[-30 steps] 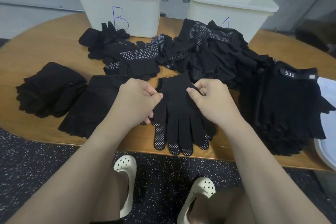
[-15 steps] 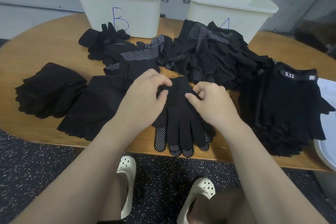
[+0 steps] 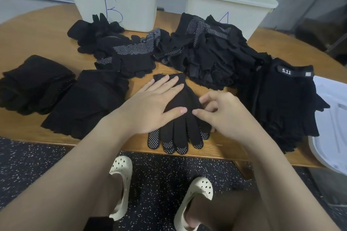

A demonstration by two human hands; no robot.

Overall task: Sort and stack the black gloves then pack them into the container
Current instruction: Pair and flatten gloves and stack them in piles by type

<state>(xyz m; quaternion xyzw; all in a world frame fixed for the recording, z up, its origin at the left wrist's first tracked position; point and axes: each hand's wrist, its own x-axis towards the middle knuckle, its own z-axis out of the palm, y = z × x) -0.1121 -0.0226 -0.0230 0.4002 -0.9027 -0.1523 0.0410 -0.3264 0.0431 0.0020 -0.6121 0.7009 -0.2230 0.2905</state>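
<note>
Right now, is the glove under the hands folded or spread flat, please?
Spread flat: the glove lies on the table, its dotted tips fanned toward the edge.

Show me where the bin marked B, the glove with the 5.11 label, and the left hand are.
Bin marked B (image 3: pixel 131 5): head view, front wall.
Glove with 5.11 label (image 3: pixel 287 95): head view, its back.
Left hand (image 3: pixel 150 107): head view, back of hand.

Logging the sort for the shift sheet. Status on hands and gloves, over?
Left hand flat, pressing dotted glove pair. Right hand pinching its edge. Unsorted pile waiting behind; bins B and A clear of reach.
</note>
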